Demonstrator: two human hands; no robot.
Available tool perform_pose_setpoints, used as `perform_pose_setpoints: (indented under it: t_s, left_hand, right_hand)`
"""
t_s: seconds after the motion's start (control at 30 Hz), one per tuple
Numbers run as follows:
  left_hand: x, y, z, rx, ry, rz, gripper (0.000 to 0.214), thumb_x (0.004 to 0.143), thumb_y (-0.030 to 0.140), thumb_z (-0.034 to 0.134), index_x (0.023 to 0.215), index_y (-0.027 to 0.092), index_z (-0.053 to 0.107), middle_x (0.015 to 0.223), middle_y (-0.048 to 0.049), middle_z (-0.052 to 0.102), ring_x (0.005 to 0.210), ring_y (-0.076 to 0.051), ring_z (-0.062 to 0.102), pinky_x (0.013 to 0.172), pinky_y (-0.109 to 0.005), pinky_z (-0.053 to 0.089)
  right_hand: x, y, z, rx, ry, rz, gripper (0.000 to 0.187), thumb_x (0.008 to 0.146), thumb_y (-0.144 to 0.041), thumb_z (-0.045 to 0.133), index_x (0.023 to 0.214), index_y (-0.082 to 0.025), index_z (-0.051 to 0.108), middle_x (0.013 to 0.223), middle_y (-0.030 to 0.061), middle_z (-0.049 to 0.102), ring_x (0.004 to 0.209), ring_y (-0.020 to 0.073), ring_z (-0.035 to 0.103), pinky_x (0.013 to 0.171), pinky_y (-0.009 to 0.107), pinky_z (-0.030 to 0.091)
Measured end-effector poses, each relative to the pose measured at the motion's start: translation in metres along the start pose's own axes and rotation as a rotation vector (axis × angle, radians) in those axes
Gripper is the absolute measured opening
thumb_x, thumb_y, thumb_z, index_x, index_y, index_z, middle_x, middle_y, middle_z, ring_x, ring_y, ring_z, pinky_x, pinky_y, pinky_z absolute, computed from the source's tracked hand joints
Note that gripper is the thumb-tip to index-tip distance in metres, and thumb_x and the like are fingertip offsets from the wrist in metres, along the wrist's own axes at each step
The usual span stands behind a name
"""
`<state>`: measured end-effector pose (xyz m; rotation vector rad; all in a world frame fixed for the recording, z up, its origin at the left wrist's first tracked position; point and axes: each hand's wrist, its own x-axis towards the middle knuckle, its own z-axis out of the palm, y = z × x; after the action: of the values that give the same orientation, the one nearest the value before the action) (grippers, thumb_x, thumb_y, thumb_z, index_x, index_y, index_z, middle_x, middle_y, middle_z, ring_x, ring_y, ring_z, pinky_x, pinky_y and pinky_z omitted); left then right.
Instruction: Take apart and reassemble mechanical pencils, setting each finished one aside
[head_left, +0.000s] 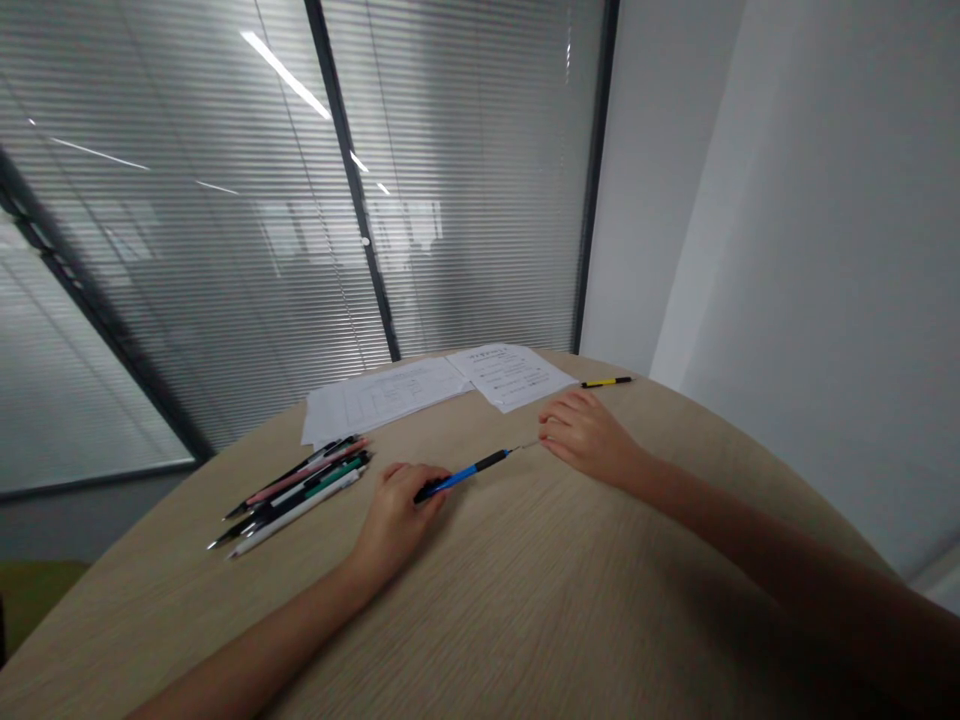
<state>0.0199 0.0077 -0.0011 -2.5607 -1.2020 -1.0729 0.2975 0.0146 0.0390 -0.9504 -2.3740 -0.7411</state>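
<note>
pale wood table (525, 600) by blinds (187, 250), paper (390, 395) print unreadable. left hand (397, 515) gripping blue pencil (465, 472); right hand (585, 435) hold unclear.

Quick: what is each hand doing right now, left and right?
Left hand: closed on the rear end of the blue pencil.
Right hand: fingers curled at the pencil's tip; whether it pinches anything cannot be told.

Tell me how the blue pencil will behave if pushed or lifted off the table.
The blue pencil looks slim and rigid, so likely light and unbending. Its round-looking barrel may roll on the smooth table if the left hand releases it. The thin tip near the right hand is probably fragile.
</note>
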Motion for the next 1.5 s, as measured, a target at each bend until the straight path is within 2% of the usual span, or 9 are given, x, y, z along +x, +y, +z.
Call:
perform_pose_setpoints:
  t_s: [0.63, 1.5]
  left_hand:
    - [-0.0012, 0.0, 0.0008, 0.025, -0.048, 0.003, 0.016, 0.08, 0.024, 0.046, 0.085, 0.019, 0.06, 0.075, -0.0036, 0.068, 0.071, -0.019, 0.061, 0.076, -0.038, 0.04]
    - [-0.0026, 0.0, 0.0033, 0.023, -0.02, 0.025, 0.013, 0.081, 0.024, 0.049, 0.083, 0.02, 0.061, 0.073, -0.0026, 0.067, 0.068, -0.018, 0.061, 0.076, -0.037, 0.039]
  right_hand:
    - [-0.0017, 0.0011, 0.0052, -0.043, 0.023, -0.027, 0.009, 0.078, -0.019, 0.055, 0.072, -0.017, 0.061, 0.083, 0.0045, 0.063, 0.08, 0.0187, 0.05, 0.076, 0.034, 0.032]
    - [-0.0035, 0.0018, 0.0076, -0.035, 0.036, -0.05, 0.01, 0.078, -0.018, 0.055, 0.07, -0.017, 0.061, 0.084, 0.0042, 0.064, 0.081, 0.0181, 0.05, 0.076, 0.032, 0.032]
